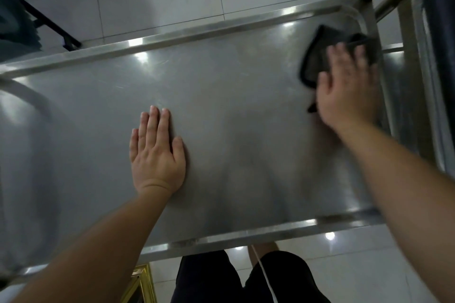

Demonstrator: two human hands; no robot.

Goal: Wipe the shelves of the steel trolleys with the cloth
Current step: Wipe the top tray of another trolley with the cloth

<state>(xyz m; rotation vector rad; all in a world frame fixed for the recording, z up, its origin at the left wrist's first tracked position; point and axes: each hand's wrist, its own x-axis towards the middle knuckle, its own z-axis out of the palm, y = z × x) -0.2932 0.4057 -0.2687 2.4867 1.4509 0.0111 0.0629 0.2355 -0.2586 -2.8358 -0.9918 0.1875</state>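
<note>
Currently my right hand (349, 91), fingers straight, presses the dark cloth (317, 56) flat at the shelf's (221, 96) far right corner to wipe it, while my left hand (157, 155) rests flat, empty, steadying the trolley.

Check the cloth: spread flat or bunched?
Mostly flat: the dark cloth lies on the shelf under the right hand; blurred edges.

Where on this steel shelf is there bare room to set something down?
Bare steel lies between the left hand and the right hand, and left of the left hand toward the shelf end. The far right corner is crowded: the right hand presses the dark cloth there.
</note>
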